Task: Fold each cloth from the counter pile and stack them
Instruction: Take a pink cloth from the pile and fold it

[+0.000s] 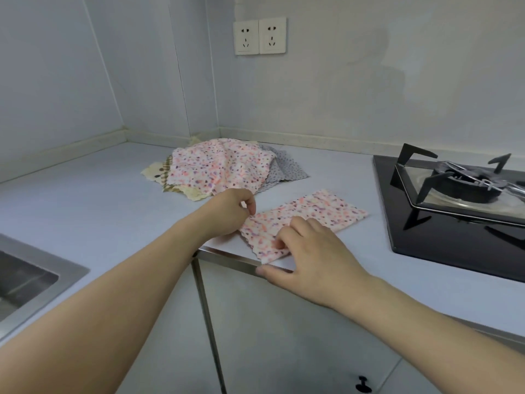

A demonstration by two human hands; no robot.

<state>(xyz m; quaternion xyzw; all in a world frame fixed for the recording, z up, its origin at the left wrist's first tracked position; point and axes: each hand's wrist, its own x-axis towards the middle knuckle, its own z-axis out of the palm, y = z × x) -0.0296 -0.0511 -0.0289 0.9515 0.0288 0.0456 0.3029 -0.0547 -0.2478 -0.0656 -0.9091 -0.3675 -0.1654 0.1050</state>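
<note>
A folded pink dotted cloth (312, 213) lies as a long strip near the counter's front edge. My left hand (227, 211) pinches its far left corner between thumb and fingers. My right hand (309, 257) grips the near left corner, fingers curled on top and thumb under the counter edge. Behind them, in the corner, sits the pile of unfolded cloths (218, 166), with a pink dotted one on top, a grey dotted one (287, 169) to its right and cream and checked ones (159, 173) poking out on the left.
A black gas hob (454, 211) with a burner grate fills the right of the white counter (85, 200). A steel sink (31, 277) lies at the lower left. Two wall sockets (260, 36) hang above the pile. Cabinet doors (284, 336) stand below the counter edge.
</note>
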